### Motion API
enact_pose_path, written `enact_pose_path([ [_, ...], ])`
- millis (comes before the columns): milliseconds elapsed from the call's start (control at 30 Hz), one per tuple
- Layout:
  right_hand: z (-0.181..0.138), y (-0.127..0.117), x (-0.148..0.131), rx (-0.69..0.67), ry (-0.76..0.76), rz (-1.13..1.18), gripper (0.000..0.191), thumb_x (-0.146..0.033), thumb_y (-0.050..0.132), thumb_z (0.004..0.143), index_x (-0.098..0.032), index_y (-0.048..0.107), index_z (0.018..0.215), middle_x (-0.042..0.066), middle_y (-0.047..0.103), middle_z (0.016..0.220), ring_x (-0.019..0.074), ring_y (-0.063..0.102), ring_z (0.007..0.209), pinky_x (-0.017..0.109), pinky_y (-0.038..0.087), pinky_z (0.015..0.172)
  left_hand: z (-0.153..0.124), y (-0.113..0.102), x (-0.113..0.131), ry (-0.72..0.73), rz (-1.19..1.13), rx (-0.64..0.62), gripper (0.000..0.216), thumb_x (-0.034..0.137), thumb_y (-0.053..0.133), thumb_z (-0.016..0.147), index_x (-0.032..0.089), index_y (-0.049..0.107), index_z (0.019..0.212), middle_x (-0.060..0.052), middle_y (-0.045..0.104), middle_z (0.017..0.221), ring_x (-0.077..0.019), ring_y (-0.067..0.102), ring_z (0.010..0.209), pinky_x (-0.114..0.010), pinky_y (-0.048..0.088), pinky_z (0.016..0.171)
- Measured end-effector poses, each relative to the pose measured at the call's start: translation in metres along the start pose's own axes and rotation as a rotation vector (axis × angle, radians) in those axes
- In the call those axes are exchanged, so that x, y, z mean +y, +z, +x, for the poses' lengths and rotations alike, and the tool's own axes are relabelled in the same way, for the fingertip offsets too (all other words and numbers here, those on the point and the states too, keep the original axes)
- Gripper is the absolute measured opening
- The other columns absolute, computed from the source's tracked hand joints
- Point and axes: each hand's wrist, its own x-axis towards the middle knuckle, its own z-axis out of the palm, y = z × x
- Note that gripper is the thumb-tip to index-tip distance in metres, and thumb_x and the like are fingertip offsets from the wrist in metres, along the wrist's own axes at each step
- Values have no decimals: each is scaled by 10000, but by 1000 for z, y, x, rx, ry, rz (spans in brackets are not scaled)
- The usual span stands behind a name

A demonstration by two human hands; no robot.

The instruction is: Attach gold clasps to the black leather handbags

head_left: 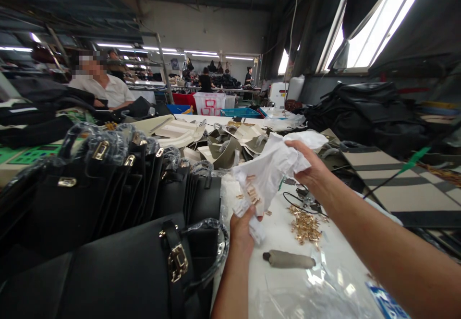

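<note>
A crumpled sheet of white paper (271,165) is stretched between my two hands above the white table (266,280). My left hand (242,230) is closed on its lower left end. At its upper right end my right hand (306,161) grips the paper, fingers partly hidden behind it. Several small gold metal fittings (253,195) lie on the paper near my left thumb. On the table to the right is a pile of small gold pieces (305,225). Below that pile rests a wrapped grey-green tool or roll (291,259).
Black handbags (108,199) with gold clasps and plastic-wrapped handles stand at left; another black bag (108,271) lies in front. Cut grey-green and beige pieces (216,141) cover the table's far part. Clear plastic (309,295) lies nearest. A person in a white shirt (108,88) sits at far left.
</note>
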Motion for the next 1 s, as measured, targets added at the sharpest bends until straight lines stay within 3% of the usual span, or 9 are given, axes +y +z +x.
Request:
enact_pose_path([
  [133,3,-22,0,86,-160,-131,279,-337,790,610,-208,641,808,-2,698,744,199,634,694,309,515,676,0,0,3,-29,-107,-15,429,181,853,613,159,713,1018,-84,754,987,-188,693,729,-281,540,588],
  [233,-9,-40,17,244,-276,-421,394,-371,821,589,-214,678,921,37,737,970,262,660,903,394,523,849,2,-1,2,-56,-153,-11,352,140,812,642,160,716,979,-75,756,966,-180,693,723,-266,533,579],
  [367,-38,-59,53,364,-192,-691,414,-383,843,597,-228,714,958,89,714,1169,335,609,1144,498,401,1074,4,1,-2,-93,-160,5,336,84,786,651,164,715,970,-76,760,956,-191,710,750,-279,557,626],
  [600,-82,-55,110,207,-45,-556,368,-308,793,650,-250,733,1008,47,771,1005,318,648,1115,485,449,1056,5,4,-1,-105,-140,18,270,58,743,661,159,716,910,-52,754,890,-142,693,700,-230,551,638],
  [767,-93,-34,129,104,-11,-409,345,-398,830,653,-244,732,946,60,742,1148,295,637,1164,447,453,1071,-1,6,-9,-52,-44,-30,320,46,755,578,158,717,876,-21,737,750,-172,694,675,-260,554,652],
  [867,-88,-29,140,182,-11,-358,419,-396,864,587,-231,719,943,65,747,1134,286,639,1164,438,459,1066,-3,7,-13,-1,20,-34,406,63,748,569,176,723,958,-25,762,826,-222,728,810,-292,562,727],
  [1000,-77,-31,145,309,38,-270,390,-353,828,593,-228,719,945,76,769,1045,295,691,1058,431,537,957,-1,8,-13,32,76,-28,439,72,735,564,161,726,994,-48,774,898,-236,734,824,-296,560,709],
])
